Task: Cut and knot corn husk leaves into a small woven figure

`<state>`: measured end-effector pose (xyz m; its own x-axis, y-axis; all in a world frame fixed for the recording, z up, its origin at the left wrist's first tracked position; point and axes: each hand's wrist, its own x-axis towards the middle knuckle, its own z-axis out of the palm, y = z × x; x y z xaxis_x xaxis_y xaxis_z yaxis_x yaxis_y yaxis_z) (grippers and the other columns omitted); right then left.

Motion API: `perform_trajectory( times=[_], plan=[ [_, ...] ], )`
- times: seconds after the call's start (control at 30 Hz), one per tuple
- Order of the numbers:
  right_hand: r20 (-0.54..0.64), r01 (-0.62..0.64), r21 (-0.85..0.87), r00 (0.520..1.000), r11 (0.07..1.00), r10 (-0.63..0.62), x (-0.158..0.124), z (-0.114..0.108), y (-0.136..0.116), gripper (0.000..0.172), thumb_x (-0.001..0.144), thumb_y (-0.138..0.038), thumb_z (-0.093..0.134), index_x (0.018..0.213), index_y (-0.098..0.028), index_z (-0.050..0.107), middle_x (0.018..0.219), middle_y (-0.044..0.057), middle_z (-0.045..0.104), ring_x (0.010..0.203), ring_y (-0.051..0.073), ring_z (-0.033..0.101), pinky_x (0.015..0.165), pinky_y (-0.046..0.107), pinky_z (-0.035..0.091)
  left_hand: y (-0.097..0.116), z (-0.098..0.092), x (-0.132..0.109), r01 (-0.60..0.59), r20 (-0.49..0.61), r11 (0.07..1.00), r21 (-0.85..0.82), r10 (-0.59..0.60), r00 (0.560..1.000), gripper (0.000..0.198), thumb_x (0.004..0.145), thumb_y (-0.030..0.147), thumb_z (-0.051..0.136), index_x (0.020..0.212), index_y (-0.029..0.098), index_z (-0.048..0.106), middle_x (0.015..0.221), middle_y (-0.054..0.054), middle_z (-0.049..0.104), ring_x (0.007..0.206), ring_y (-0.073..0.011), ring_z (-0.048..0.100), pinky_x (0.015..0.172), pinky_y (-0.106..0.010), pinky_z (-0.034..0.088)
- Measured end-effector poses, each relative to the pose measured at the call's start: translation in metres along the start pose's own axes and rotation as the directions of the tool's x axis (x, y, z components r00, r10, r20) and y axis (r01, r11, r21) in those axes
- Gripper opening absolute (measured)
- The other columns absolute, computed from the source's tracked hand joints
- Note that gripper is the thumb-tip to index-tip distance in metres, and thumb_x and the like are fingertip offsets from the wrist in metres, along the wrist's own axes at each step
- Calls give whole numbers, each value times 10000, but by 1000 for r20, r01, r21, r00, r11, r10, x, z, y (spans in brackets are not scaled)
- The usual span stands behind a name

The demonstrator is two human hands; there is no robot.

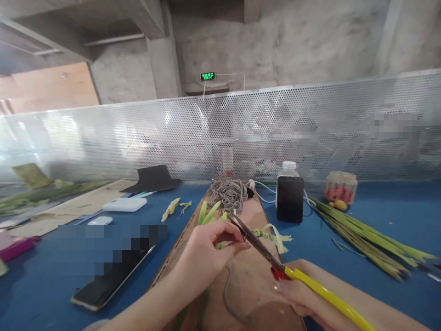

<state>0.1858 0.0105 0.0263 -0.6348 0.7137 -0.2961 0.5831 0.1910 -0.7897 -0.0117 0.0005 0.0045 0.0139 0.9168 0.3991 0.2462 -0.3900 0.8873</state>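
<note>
Thumb and fingers of my left hand are pinched together on green leaf strips, whose ends stick out above the knuckles. My right hand is closed around scissors with long dark blades and yellow handles. The blades point up and left, their tips close to my left fingers; I cannot tell whether they touch the strips. Just beyond the blades, a small knotted green leaf piece with loose pale ends lies at the cardboard's right edge. Both hands are over the brown cardboard.
A heap of grey cord sits at the cardboard's far end. To the right are a black upright device, a jar and long green leaves. A phone lies left on the blue table. Behind stands a perforated metal screen.
</note>
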Motion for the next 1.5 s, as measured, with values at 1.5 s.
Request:
perform_trajectory(
  times=[1.5],
  plan=[
    [-172, 74, 457, 985, 886, 7, 25, -10, 35, 425, 735, -559, 385, 509, -205, 316, 332, -74, 317, 206, 68, 324, 239, 186, 264, -51, 25, 49, 62, -32, 982, 179, -58, 998, 72, 641, 208, 619, 640, 154, 571, 775, -60, 681, 732, -182, 631, 718, -306, 481]
  ],
)
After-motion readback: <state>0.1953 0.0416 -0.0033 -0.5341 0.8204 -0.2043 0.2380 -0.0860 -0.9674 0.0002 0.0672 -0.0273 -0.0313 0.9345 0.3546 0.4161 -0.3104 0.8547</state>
